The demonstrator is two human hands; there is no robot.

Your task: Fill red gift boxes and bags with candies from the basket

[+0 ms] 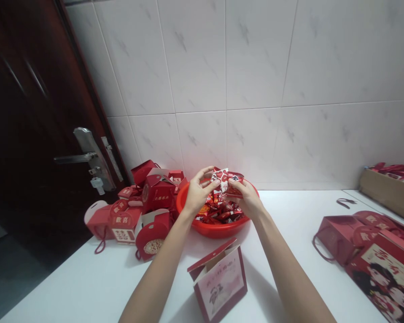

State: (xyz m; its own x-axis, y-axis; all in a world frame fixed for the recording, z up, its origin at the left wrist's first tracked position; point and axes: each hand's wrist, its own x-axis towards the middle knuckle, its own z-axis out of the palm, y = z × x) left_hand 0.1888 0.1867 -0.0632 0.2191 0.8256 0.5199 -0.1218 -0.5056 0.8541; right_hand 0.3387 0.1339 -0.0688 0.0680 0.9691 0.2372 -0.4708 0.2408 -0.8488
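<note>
Over a red plastic basin [215,231] full of wrapped candies [218,211], both my hands are raised close together. My left hand [198,188] is closed on a white candy packet [221,178] with red hearts. Between the thumb and fingers of my right hand [247,195] is a red candy packet [234,176], touching or overlapping the white one. In front of the basin, between my forearms, stands a red gift box [222,282] with a pink printed panel; its top looks partly open.
Several red gift boxes [155,193] are piled left of the basin. More red boxes [366,242] lie at the right edge. Behind them sits a cardboard carton [387,190] of red items, with a dark ribbon [346,202] nearby. A tiled wall [256,89] and a door handle [87,157] border the table.
</note>
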